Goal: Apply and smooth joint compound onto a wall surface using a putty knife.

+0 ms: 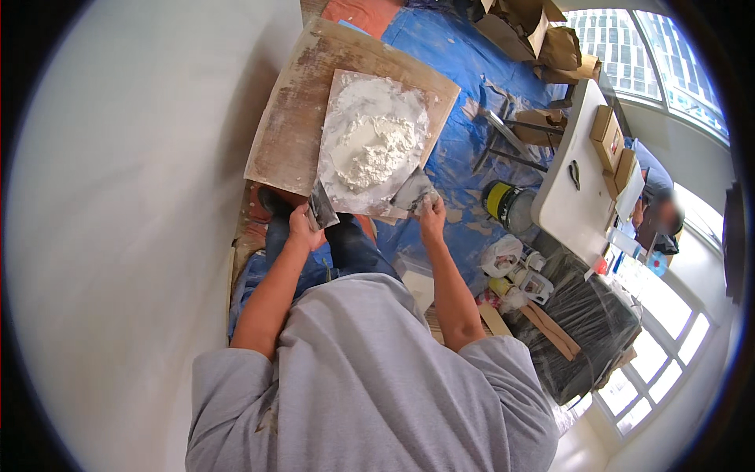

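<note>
A heap of white plaster-like paste (376, 149) lies on a smaller board (329, 118), its surface smeared white around the heap. That board rests on a larger, worn brown board (287, 118). My left hand (303, 228) grips a putty knife (321, 206) with a grey blade, at the near left corner of the smaller board. My right hand (432, 218) is closed on a wider putty knife (413, 192), its blade smeared with paste and lying over the board's near right corner. Fingers partly hide both handles.
A white wall (134, 197) rises close on my left. Blue sheeting (421, 47) covers the floor. To the right stand a bucket (511, 204), a white table (578, 204) with boxes and pliers (575, 175), and a plastic-wrapped object (578, 315). Another person (657, 173) is beyond the table.
</note>
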The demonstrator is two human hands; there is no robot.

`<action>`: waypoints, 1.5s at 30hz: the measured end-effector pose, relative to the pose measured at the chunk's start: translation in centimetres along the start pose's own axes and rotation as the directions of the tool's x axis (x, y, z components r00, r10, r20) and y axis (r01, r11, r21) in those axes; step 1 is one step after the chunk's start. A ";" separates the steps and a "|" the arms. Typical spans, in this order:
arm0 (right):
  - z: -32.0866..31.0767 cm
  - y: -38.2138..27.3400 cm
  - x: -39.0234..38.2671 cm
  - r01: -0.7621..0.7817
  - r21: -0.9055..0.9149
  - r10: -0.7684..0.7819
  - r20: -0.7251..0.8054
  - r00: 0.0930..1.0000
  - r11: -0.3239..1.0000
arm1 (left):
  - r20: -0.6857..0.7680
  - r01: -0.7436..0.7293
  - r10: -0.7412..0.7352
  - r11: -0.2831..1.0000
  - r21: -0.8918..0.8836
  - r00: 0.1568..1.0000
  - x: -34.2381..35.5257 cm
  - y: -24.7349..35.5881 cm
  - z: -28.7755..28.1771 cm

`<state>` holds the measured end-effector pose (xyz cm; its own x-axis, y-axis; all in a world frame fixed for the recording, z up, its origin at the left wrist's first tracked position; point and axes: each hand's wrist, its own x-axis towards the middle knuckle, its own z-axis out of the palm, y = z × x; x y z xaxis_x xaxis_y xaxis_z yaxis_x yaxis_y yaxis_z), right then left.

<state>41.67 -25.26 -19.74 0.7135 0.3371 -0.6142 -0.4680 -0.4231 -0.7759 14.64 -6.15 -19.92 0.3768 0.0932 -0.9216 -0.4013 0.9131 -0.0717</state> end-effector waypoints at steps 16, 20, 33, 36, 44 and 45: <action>8.1 -13.3 11.2 0.266 -0.883 -0.489 0.048 0.871 0.388 | -0.022 -0.476 0.480 0.875 0.086 0.877 4.4 8.0 4.6; 10.5 -12.9 12.0 0.296 -0.880 -0.488 0.086 0.869 0.371 | -0.033 -0.409 0.415 0.905 0.118 0.909 3.6 8.9 8.4; 19.1 -13.4 11.9 0.602 -0.780 -0.480 0.468 0.742 0.170 | 0.025 -0.328 0.328 0.945 0.016 0.944 1.9 10.8 3.8; 17.5 -14.7 12.0 0.604 -0.779 -0.514 0.455 0.727 0.166 | 0.158 -0.345 0.349 0.937 -0.057 0.924 0.7 10.2 0.6; 24.3 -15.0 14.6 0.516 -0.854 -0.537 0.404 0.740 0.069 | 0.229 -0.390 0.369 0.919 0.053 0.901 -7.5 6.6 -2.6; 25.2 -14.7 14.4 0.595 -0.803 -0.566 0.477 0.672 0.029 | 0.236 -0.402 0.378 0.913 0.063 0.895 -8.4 6.5 -2.7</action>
<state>45.71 7.06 -20.83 0.4956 0.8675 -0.0419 0.8299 -0.4873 -0.2718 6.68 -2.09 -13.68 0.3824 0.5225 -0.7621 -0.4655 0.8214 0.3295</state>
